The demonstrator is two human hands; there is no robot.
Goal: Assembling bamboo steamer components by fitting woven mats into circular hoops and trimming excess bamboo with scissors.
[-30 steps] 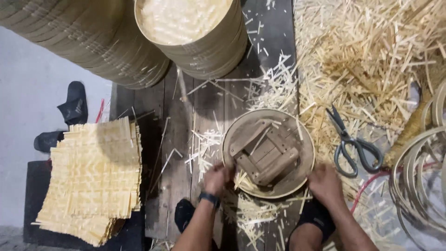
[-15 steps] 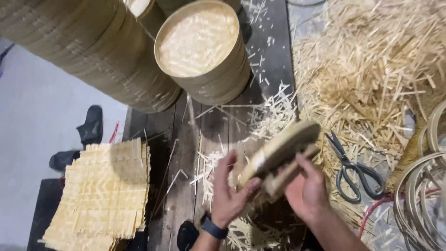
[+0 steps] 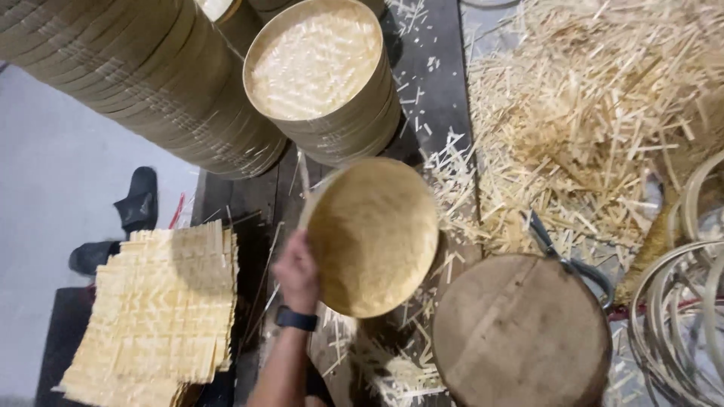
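Note:
My left hand (image 3: 296, 273) grips the left edge of a round woven bamboo tray (image 3: 372, 235) and holds it up off the dark wooden work surface (image 3: 265, 197), tilted toward me so its woven face shows. A dark watch sits on that wrist. My right hand is out of sight. A round wooden block (image 3: 520, 332) lies flat at the lower right, just beside the raised tray. A stack of finished round bamboo trays (image 3: 323, 79) stands right behind the raised one.
A long leaning row of round trays (image 3: 143, 83) fills the upper left. Square woven bamboo mats (image 3: 162, 316) are piled at lower left. Loose bamboo strips (image 3: 596, 120) heap at the right, with scissors (image 3: 569, 260) and bamboo hoops (image 3: 682, 309). Dark shoes (image 3: 128, 218) lie on the floor.
The round piece that lay flat has been lifted and turned up; both hands held it, now only my left hand holds it. The round wooden block now lies bare at lower right.

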